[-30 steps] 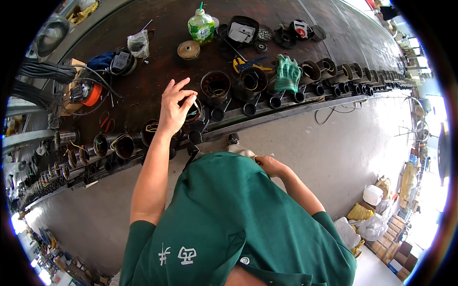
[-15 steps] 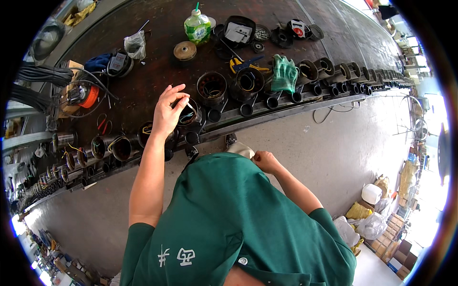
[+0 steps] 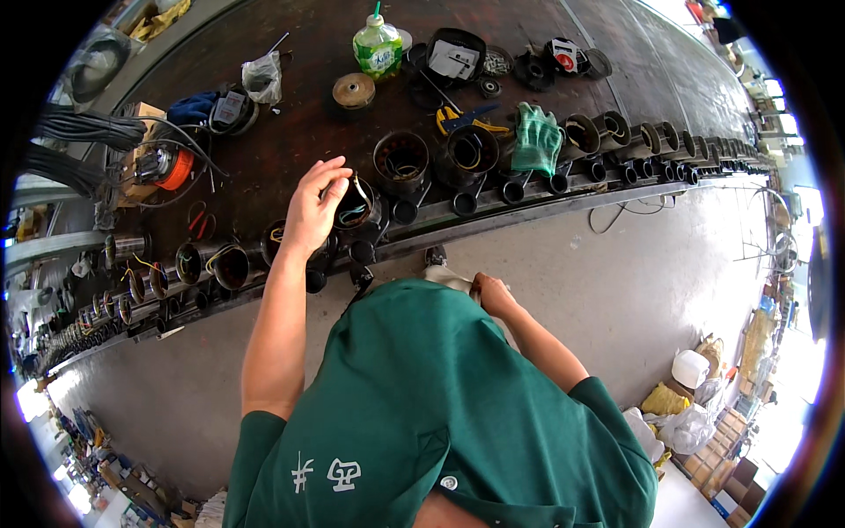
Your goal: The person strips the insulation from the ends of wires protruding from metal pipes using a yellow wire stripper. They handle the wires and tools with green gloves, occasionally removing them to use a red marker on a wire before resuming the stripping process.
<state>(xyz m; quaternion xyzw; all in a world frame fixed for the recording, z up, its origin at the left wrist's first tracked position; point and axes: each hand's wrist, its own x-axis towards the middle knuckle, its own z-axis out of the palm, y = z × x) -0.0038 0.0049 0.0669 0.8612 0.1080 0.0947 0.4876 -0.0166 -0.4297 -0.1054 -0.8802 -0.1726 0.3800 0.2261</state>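
Observation:
My left hand (image 3: 313, 211) is over the bench edge, its thumb and fingers pinched around a thin white stick (image 3: 358, 186). Just right of the fingertips is an open dark metal cylinder (image 3: 370, 214) with bluish wires inside. My right hand (image 3: 495, 295) is low by my beige trousers (image 3: 451, 277), with the fingers curled; what they grip, if anything, is hidden. Two more upright cylinders, one nearer (image 3: 400, 161) and one farther right (image 3: 471, 156), hold yellow wire. A green knitted glove (image 3: 536, 141) drapes over the row beside them.
Along the dark bench (image 3: 290, 106) runs a long row of cylinders. Yellow-handled pliers (image 3: 466, 121), a green-labelled bottle (image 3: 378, 48), a round brown part (image 3: 354, 91) and a black tray (image 3: 455, 55) lie farther back. Red-handled scissors (image 3: 202, 222) rest at left. Bags (image 3: 687, 422) stand on the floor at right.
The bench and its things have shifted slightly right in view. My left hand stays beside the same cylinder, with the white stick less exposed. My right hand remains by the trousers.

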